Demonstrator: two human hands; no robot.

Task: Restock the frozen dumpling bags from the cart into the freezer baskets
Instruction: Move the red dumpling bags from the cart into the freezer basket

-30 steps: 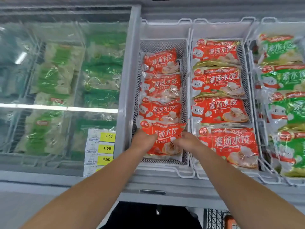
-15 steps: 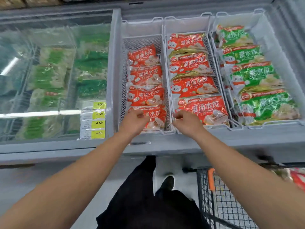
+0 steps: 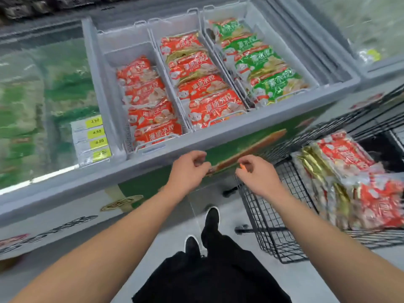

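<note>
Red dumpling bags [image 3: 150, 110] are laid in the freezer's left basket [image 3: 113, 88], up to its front edge. The left hand [image 3: 189, 169] and right hand [image 3: 254, 176] are held loosely curled, empty, below the freezer rim [image 3: 218, 138]. More bags [image 3: 354, 182] are stacked in the cart [image 3: 273, 215] at the right.

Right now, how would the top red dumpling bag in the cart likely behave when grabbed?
The top red bag looks glossy, so probably somewhat slippery. Its film is crinkled and lumpy, so it would likely sag unless supported with both hands. It lies tilted on the stack in the cart, so pulling it may drag neighbouring bags. Both the left hand and right hand hold nothing.
</note>
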